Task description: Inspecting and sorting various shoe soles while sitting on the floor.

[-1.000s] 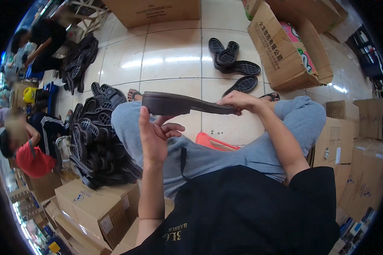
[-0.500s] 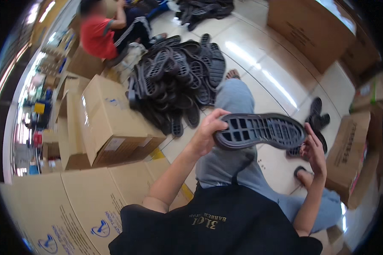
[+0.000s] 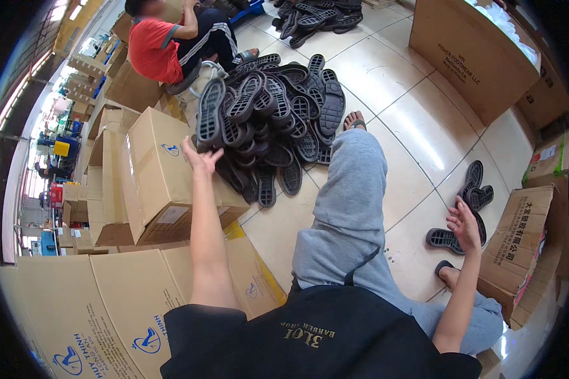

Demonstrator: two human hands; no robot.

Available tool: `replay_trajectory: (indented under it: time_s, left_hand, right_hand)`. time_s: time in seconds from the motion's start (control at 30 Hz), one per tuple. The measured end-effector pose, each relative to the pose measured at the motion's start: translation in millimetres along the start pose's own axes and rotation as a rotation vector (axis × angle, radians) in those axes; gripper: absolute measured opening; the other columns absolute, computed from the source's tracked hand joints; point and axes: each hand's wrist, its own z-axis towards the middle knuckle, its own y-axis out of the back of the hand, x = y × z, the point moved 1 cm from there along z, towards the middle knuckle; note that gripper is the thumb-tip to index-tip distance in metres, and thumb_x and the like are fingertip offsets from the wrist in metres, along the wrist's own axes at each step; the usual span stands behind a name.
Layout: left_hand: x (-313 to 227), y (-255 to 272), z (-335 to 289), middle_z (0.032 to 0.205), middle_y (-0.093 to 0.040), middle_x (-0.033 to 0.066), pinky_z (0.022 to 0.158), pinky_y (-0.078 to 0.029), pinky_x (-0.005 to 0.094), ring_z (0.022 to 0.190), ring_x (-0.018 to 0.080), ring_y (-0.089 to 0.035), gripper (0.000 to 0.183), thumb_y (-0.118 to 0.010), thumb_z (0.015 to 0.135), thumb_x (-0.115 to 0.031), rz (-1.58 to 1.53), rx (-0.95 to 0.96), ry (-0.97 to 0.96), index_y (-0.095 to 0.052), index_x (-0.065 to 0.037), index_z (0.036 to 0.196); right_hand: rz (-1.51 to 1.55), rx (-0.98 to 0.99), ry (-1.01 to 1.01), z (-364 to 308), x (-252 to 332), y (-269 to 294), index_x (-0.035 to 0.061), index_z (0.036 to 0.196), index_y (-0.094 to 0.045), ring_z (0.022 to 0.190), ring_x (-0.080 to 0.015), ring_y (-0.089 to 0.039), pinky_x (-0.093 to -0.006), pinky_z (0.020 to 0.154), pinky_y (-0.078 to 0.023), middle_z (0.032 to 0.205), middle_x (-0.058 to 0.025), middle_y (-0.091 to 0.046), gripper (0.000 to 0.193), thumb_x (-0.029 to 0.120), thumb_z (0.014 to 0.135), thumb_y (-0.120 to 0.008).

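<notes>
My left hand [image 3: 202, 158] reaches out at the near left edge of a heap of black shoe soles [image 3: 278, 114], its fingers spread and nothing in them. Just beyond its fingertips is one black shoe sole [image 3: 211, 112] with a grid-like inside; whether it rests on the heap or is in the air I cannot tell. My right hand [image 3: 464, 227] hangs with loosely parted fingers and holds nothing. Below and around it, a few separate black soles [image 3: 444, 239] lie on the floor to the right.
A closed cardboard box [image 3: 161, 170] stands left of the heap, with more cartons [image 3: 63, 303] nearer me. An open carton [image 3: 518, 234] is at right, a large one [image 3: 468, 63] at far right. A person in a red shirt [image 3: 153, 50] sits beyond the heap on the tiled floor [image 3: 417, 151].
The sole that both my hands held over my knee has left them and is now at the heap's left side. My left arm has swung forward and left; both hands have opened.
</notes>
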Motion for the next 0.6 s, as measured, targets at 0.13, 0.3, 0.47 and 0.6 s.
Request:
replay_trajectory:
  time_s: [0.13, 0.3, 0.47, 0.6]
  left_hand:
    - [96, -47, -59, 0.145, -0.016, 0.0219, 0.096, -0.032, 0.0571, 0.133, 0.0379, -0.019, 0.078, -0.058, 0.081, -0.045, 0.588, 0.136, -0.06, -0.017, -0.019, 0.143]
    - [131, -112, -219, 0.144, -0.024, 0.0147, 0.103, -0.026, 0.0435, 0.131, 0.0275, -0.027, 0.072, -0.058, 0.086, -0.033, 0.873, 0.662, -0.17, -0.019, -0.013, 0.143]
    - [190, -162, -257, 0.142, -0.027, 0.0186, 0.108, -0.017, 0.0366, 0.131, 0.0283, -0.026, 0.076, -0.065, 0.08, -0.017, 1.261, 0.882, -0.749, -0.022, -0.004, 0.141]
    - [205, -188, -267, 0.143, -0.027, 0.017, 0.109, -0.016, 0.0381, 0.131, 0.0278, -0.026, 0.069, -0.06, 0.083, -0.021, 1.227, 0.903, -0.678, -0.025, -0.003, 0.14]
  right_hand:
    - [0.068, -0.206, -0.186, 23, -70, 83, 0.0124, 0.13, -0.043, 0.085, -0.0187, -0.056, -0.0319, 0.071, -0.047, 0.1, -0.0069, -0.055, 0.054, 0.041, 0.086, -0.057]
    - [-0.044, -0.373, -0.408, 49, -179, 127, 0.0117, 0.123, -0.045, 0.099, -0.0281, -0.055, -0.0454, 0.082, -0.047, 0.116, -0.0109, -0.053, 0.053, 0.041, 0.081, -0.061]
    - [0.251, -0.527, -0.691, 76, -257, 141, 0.0136, 0.129, -0.039, 0.116, -0.0288, -0.047, -0.0561, 0.089, -0.041, 0.129, -0.0133, -0.044, 0.066, 0.05, 0.079, -0.061]
    - [0.472, -0.696, -0.585, 96, -267, 134, 0.0073, 0.126, -0.04, 0.106, -0.0291, -0.055, -0.0463, 0.085, -0.048, 0.121, -0.0141, -0.05, 0.055, 0.039, 0.085, -0.059]
